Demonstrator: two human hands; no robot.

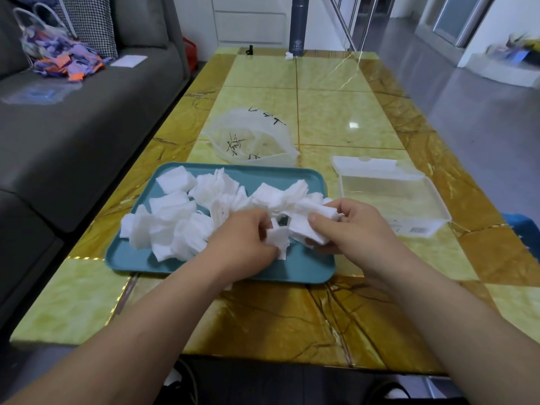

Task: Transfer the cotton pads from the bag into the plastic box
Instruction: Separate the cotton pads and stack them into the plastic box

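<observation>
Several white square cotton pads (175, 211) lie heaped on a teal tray (140, 258) in front of me. Over the tray's right part my left hand (245, 235) pinches a few pads (279, 239). My right hand (347, 226) grips a small stack of pads (306, 226) right beside it. The clear plastic bag (254, 138) with black writing lies open and crumpled behind the tray. A clear plastic box (391, 197) with its lid flipped back stands to the right of the tray, with nothing visible in it.
The yellow marble-patterned table (336, 112) holds a dark bottle (298, 24) and a small white scrap at its far end. A grey sofa (73, 127) with a bag of coloured bits runs along the left. The floor lies open to the right.
</observation>
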